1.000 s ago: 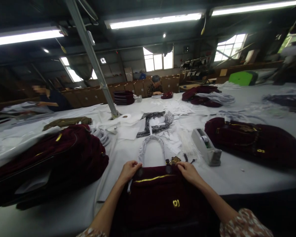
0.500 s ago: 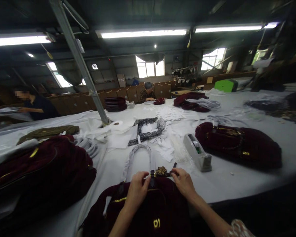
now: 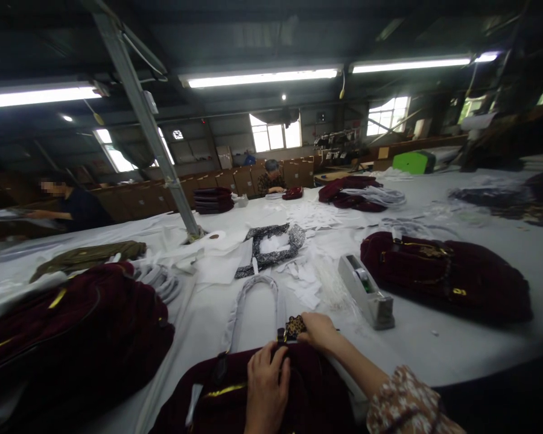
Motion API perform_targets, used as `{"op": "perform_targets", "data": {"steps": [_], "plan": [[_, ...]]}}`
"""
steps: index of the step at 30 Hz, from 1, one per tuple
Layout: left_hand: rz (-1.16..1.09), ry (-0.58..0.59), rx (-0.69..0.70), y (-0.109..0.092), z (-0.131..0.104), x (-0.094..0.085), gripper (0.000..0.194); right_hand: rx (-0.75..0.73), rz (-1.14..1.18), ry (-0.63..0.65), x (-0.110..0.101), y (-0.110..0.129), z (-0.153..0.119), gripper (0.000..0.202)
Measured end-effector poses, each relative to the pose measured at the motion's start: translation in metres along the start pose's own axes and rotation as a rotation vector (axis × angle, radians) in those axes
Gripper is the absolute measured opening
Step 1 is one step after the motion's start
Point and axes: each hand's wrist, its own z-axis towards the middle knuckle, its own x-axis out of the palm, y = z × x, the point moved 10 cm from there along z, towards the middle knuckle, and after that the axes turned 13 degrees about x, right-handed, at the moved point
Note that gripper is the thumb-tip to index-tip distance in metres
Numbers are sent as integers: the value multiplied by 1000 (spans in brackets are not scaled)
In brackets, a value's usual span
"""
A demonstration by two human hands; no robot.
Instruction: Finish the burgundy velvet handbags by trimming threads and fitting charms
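A maroon bag (image 3: 312,386) with a wrapped white handle (image 3: 257,283) lies before me at the table's near edge. My left hand (image 3: 268,386) rests on the bag's front near its top edge, fingers bent, just below the handle's right base; what its fingertips hold, if anything, is hidden. My right hand (image 3: 319,331) is closed at a leopard-patterned charm (image 3: 295,326) beside that handle base, its fingers on the charm's right side. A thin dark strap end shows behind the right hand.
A grey tape dispenser (image 3: 366,292) stands right of the bag, beside another maroon bag (image 3: 447,277). More maroon bags (image 3: 81,325) are piled left. White scraps (image 3: 303,280) and a black-and-white piece (image 3: 271,256) lie ahead. A metal post (image 3: 149,126) rises behind; two people are farther back.
My left hand has moved down onto the bag's front. My right hand has shifted left, from the dark strap end to the charm. The view has tilted slightly upward.
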Motion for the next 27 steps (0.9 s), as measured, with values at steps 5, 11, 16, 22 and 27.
{"op": "perform_targets", "data": {"steps": [5, 11, 16, 22, 27], "plan": [[16, -33, 3, -4, 0, -5, 26, 2, 17, 14, 2, -4, -3, 29], [-93, -148, -17, 8, -4, -5, 25, -55, 159, 37, 8, -7, -3, 26], [-383, -217, -272, 39, -13, 2, 30, -101, 314, 80, 6, -2, -2, 26], [-500, -217, -355, 48, -16, 8, 33, -25, 525, 195, 13, 9, 3, 28], [-481, -209, -344, 48, -17, 12, 34, 79, 604, 113, 6, 6, 6, 20]]}}
